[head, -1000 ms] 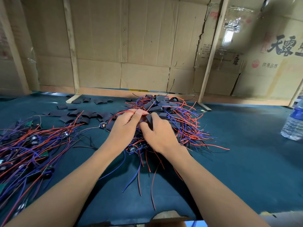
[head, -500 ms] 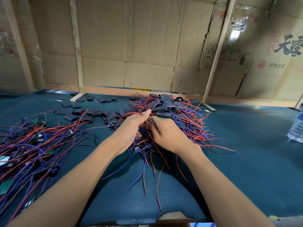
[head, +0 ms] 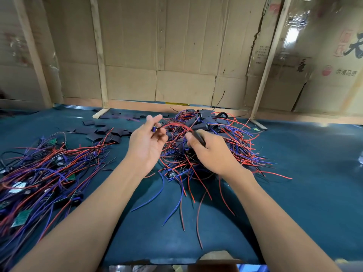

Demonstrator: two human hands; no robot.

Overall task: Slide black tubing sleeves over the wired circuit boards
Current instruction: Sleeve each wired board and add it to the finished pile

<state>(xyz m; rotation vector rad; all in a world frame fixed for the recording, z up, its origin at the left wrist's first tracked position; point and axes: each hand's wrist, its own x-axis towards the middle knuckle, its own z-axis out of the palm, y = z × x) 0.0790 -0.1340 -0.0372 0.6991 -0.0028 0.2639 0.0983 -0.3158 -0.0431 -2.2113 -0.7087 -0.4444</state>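
Near the frame centre, the left hand (head: 146,143) pinches a small blue connector (head: 154,129) on a red wire (head: 176,125), its other fingers spread. The right hand (head: 211,154) grips a black tubing sleeve (head: 199,137) just beside. Behind them lies the sleeved pile (head: 208,138); bare wired boards (head: 39,173) fill the left. The teal table (head: 304,193) is open at right.

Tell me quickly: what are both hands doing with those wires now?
Left hand pinches small blue connector. Right hand grips black tubing sleeve. Red wire arcs between them. Tangled red-and-blue wire pile crowds underneath.
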